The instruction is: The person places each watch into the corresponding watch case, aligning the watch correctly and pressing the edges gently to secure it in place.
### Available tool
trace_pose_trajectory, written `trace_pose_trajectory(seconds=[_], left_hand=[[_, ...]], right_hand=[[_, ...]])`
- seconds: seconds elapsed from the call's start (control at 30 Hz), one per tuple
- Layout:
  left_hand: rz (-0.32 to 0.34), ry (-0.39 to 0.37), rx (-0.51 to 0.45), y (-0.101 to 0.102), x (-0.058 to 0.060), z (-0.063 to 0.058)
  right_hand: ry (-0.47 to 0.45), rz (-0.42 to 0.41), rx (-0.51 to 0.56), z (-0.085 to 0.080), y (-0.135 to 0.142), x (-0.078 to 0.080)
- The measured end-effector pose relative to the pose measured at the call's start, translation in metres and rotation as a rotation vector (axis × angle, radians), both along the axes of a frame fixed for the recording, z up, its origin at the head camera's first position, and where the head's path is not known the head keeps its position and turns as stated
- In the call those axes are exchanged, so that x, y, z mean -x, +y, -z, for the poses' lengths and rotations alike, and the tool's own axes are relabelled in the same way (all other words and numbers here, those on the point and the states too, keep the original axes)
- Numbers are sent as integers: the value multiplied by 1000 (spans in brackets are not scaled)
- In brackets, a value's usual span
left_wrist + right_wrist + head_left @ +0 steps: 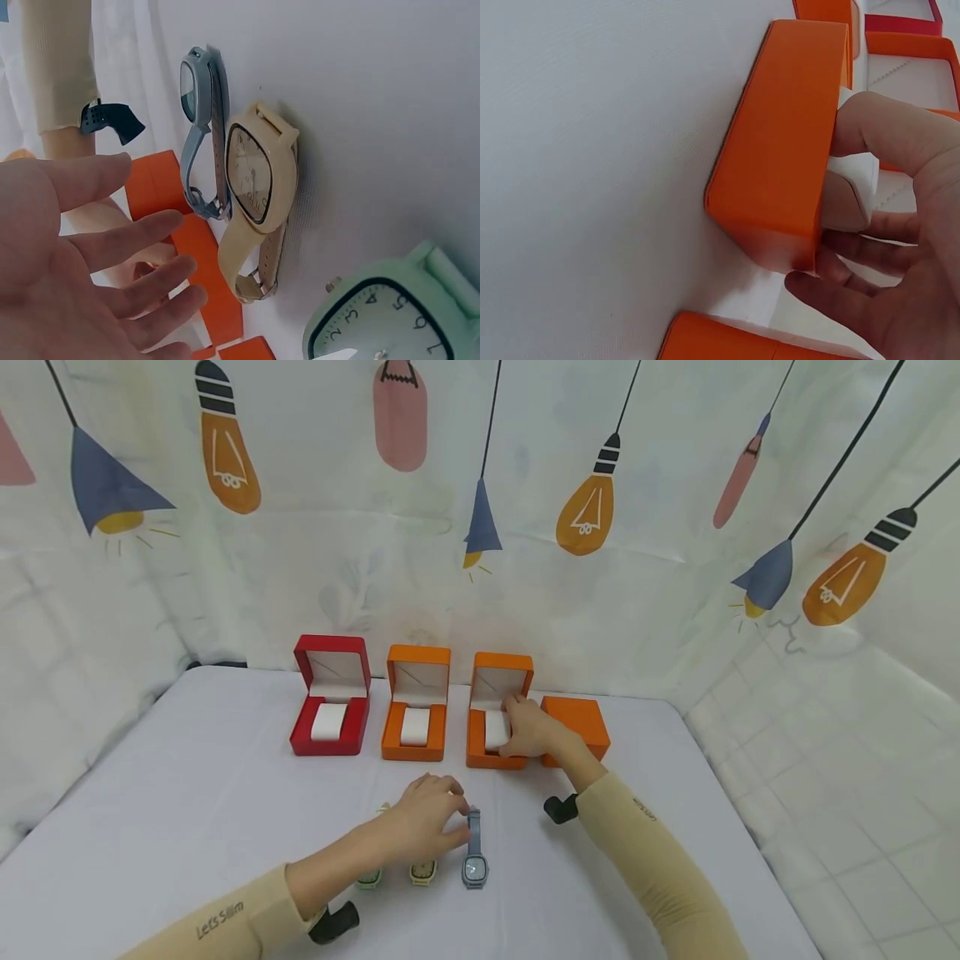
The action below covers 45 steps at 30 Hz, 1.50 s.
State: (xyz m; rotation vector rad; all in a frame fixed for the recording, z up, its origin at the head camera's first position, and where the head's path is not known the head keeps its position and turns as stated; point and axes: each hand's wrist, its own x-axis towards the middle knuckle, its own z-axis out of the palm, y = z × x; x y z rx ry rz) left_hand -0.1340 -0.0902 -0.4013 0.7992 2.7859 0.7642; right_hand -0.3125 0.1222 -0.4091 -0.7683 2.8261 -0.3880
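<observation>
- Two bare hands are over a table with a white cloth on it point(187, 793).
- The right hand point(528, 728) is near the far edge of the table. Its thumb and fingers pinch a small, white, puffy cushion point(493, 731).
- That cushion sits inside an open orange box with square sides point(491, 762). The lid stands up at the back.
- The left hand point(423, 822) is closer to the near edge. Its fingers are spread and a bit bent, and they hold nothing.
- Just beside the left hand is a pale blue watch with a blue strap point(475, 868). It lies face up on the table.
- Next to it, on the left, is a cream-coloured watch with a rounded face point(255, 176). Further left is a light green watch with big dark numbers point(397, 322). In the head view, the left hand and arm hide parts of both.
- More boxes stand along the far edge. On the left are an open red box with a white cushion point(330, 748) and another open orange box with a white cushion point(412, 753). On the right, near the far right corner, is a shut orange box point(577, 714), partly behind the right arm.
</observation>
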Motion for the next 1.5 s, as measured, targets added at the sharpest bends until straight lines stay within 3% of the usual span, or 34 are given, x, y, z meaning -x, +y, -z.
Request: trace_pose_trajectory(seconds=[0.23,0.7,1.13,1.5], left_hand=[[-16,16,41,4,-3,2],[-28,58,45,7,-8,4],[-98,119,100,15,-2,9],[-81,152,119,26,1,14]], right_hand=[[8,-20,115,0,5,-3],[88,-15,188,-4,9,-15],[138,-58,292,-9,17,-25],[90,-78,345,-10,22,-41]])
